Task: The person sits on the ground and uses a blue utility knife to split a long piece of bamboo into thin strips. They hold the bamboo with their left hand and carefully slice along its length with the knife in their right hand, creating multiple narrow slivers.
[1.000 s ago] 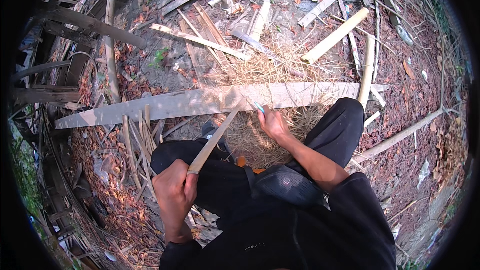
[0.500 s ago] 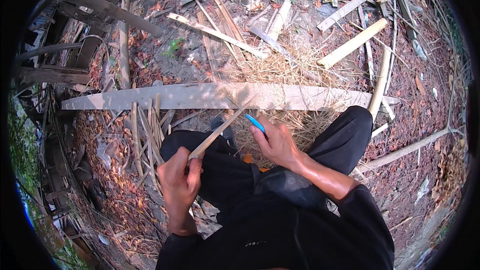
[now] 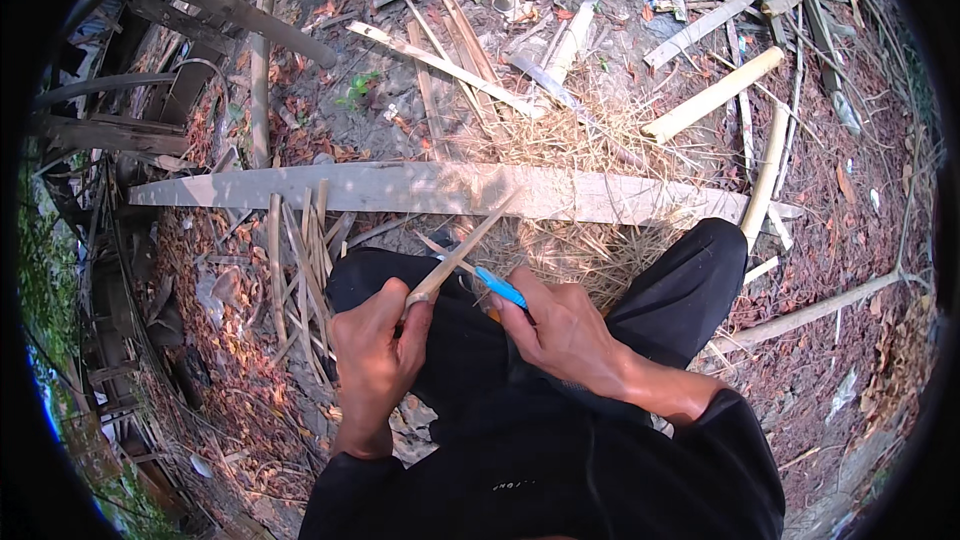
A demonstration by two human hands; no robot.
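Note:
My left hand is closed around the near end of a thin wooden strip, which slants away up and to the right over the plank. In my right hand is a small knife with a blue handle. Its narrow blade points left and crosses the strip partway along; whether the edge touches the wood is hard to see. Both hands are above my lap, close to each other. Beyond them a long flat wooden plank lies crosswise, with the strip's far tip over it.
Straw-like shavings are heaped beyond and under the plank. Several cut strips lean at its left part. A pale pole piece lies at the far right, and old boards are stacked at the far left. Dry leaves cover much of the ground.
My right hand and the knife have come nearer to me, so the blade now crosses the strip lower down. My left hand has shifted a little to the right with the strip.

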